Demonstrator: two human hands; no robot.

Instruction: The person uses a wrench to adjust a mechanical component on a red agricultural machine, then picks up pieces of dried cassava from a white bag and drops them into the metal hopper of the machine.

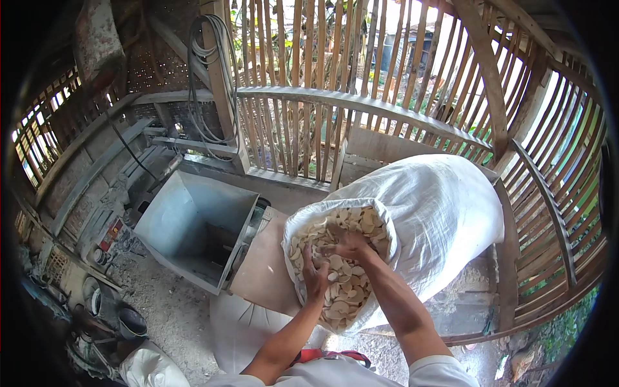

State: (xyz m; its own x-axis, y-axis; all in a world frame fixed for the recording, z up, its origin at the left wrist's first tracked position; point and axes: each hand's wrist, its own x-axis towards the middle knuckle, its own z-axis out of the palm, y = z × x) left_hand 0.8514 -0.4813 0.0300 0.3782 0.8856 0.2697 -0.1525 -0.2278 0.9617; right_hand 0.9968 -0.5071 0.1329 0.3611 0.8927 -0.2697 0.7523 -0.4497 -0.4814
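A large white woven sack point(445, 206) lies tilted on its side, its mouth facing me and rolled back at the rim. Pale, dried-looking slices point(348, 293) fill the opening, many of them round or half-round. Both hands are inside the mouth, touching the slices. My left hand point(314, 277) is at the left part of the heap, fingers stretched away from me and thumb apart. My right hand point(350, 245) reaches over the middle, fingers spread toward the left. Some fingertips are partly hidden among the slices.
Left of the sack stands a square metal hopper point(200, 226), with a flat board point(264, 258) between them. A coiled hose point(209, 58) hangs from a post. Slatted walls point(290, 129) surround the space. Buckets point(132, 320) and another white sack point(151, 369) sit at the lower left.
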